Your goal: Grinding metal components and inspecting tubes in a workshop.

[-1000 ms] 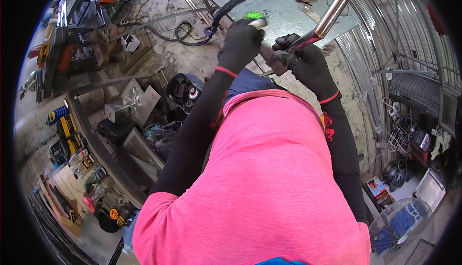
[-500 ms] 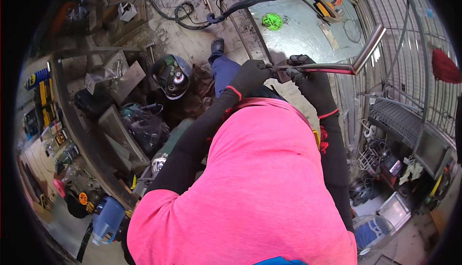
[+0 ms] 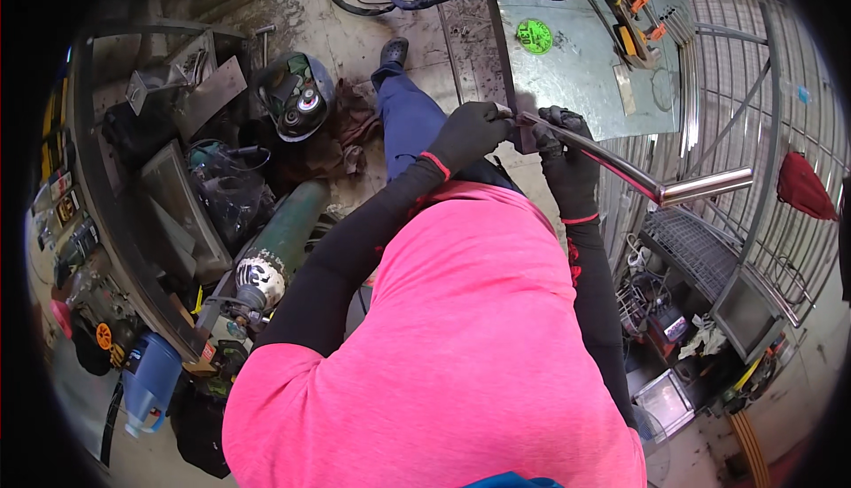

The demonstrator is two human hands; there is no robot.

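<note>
My left hand (image 3: 474,136), in a black glove with a red cuff edge, is closed with its fingertips at the near end of a shiny bent metal tube (image 3: 620,167). What it pinches there is too small to make out. A small flat reddish-brown piece (image 3: 525,140) hangs between my hands, below the tube end. My right hand (image 3: 567,156), gloved alike, is wrapped round the tube close to that end. From there the tube slants right and turns at an angled joint into a second, shorter length.
A metal-topped table (image 3: 576,71) with clamps (image 3: 634,40) and a green round disc (image 3: 534,36) stands ahead. On the left are a welding helmet (image 3: 295,98) with cans in it, a green gas cylinder (image 3: 284,240) and a cluttered shelf frame (image 3: 133,266). Metal bars (image 3: 731,107) line the right.
The tube's far part has swung down, from pointing up and right to nearly level. Both hands keep their hold near its end. The view has shifted.
</note>
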